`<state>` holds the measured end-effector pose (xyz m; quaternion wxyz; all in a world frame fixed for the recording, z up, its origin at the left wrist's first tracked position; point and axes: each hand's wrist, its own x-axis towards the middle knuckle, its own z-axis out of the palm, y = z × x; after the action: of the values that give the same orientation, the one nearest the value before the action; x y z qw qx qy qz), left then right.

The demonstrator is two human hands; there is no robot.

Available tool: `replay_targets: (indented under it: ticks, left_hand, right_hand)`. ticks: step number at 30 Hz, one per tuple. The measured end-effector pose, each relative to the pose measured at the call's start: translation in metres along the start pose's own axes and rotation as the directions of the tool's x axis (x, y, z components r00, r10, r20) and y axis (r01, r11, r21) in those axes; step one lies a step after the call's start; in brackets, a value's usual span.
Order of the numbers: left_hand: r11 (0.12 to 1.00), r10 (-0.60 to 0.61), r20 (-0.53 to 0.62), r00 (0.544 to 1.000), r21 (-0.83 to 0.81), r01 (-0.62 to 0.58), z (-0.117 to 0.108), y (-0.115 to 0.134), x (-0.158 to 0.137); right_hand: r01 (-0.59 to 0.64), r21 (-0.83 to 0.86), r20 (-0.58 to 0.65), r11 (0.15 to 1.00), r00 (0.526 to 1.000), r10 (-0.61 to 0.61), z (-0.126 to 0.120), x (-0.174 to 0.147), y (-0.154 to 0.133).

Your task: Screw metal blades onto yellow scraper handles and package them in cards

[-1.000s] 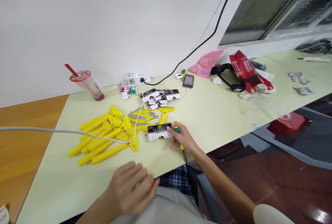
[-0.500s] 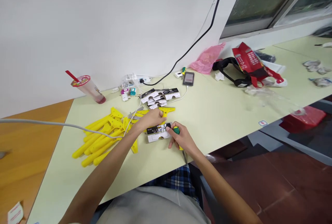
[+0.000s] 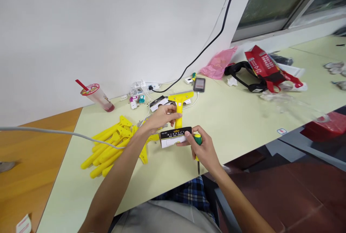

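Note:
My left hand (image 3: 164, 116) is closed on the handle of a yellow scraper (image 3: 179, 103), held with its wide bladed head pointing away from me. Between the thumb and fingers of my right hand (image 3: 203, 147) is a black-and-white cardboard sleeve (image 3: 173, 141). That same hand also keeps a screwdriver with a green and yellow handle (image 3: 198, 139), its shaft pointing down toward the table edge. The sleeve lies just in front of the scraper's handle end. Several other yellow scrapers (image 3: 108, 150) are heaped to the left, partly behind my left forearm.
More cardboard sleeves (image 3: 159, 102) lie behind the scraper, near a power strip (image 3: 144, 88). A drink cup with a red straw (image 3: 98, 98) leans at the back left. A small screen device (image 3: 199, 85), pink bag (image 3: 218, 63), black headphones (image 3: 243, 76) and red bag (image 3: 261, 65) line the back right.
My left hand has raised a yellow scraper from among the others and turned its head away from me. My right hand has shifted slightly right with the sleeve and screwdriver.

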<state>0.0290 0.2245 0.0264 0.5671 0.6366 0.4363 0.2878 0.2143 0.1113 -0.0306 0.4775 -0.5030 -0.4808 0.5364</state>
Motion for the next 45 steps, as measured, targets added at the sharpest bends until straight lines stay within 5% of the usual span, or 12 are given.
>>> replay_targets:
  ticks: [4,9,16,21,27,31,37,42,45]
  left_hand:
    - [0.970,0.241,-0.110,0.964,-0.008,-0.243,-0.019,0.043,-0.015]
    - [0.927,0.371,-0.247,0.895,0.042,-0.373,-0.046,0.067,-0.038]
    - [0.867,0.447,-0.356,0.821,-0.055,-0.496,-0.081,0.057,-0.062]
    - [0.823,0.477,-0.480,0.736,-0.050,-0.566,-0.102,0.061,-0.074]
    - [0.804,0.478,-0.563,0.675,-0.028,-0.593,-0.126,0.061,-0.087]
    - [0.820,0.476,-0.607,0.637,0.044,-0.571,-0.140,0.051,-0.082]
    - [0.940,0.311,-0.649,0.694,0.104,-0.324,-0.150,0.034,-0.063]
    - [0.940,0.143,-0.574,0.806,-0.177,-0.293,-0.149,0.027,-0.050]
    - [0.904,0.118,-0.599,0.792,-0.266,-0.336,-0.147,0.027,-0.044]
  right_hand:
    - [0.221,-0.166,-0.038,0.961,0.972,-0.230,-0.008,0.011,-0.032]
    - [0.417,-0.240,0.126,0.877,0.909,-0.398,-0.009,0.040,-0.068]
    - [0.675,-0.317,0.361,0.666,0.735,-0.574,0.012,0.077,-0.114]
    - [0.832,-0.266,0.512,0.486,0.549,-0.661,0.038,0.105,-0.141]
    - [0.892,-0.123,0.566,0.435,0.423,-0.708,0.072,0.130,-0.166]
    - [0.849,-0.063,0.512,0.525,0.479,-0.713,0.097,0.139,-0.166]
    - [0.630,-0.222,0.341,0.744,0.765,-0.546,0.119,0.155,-0.155]
    - [0.523,-0.202,0.300,0.828,0.838,-0.456,0.118,0.171,-0.151]
    - [0.488,-0.193,0.321,0.851,0.851,-0.415,0.116,0.176,-0.149]
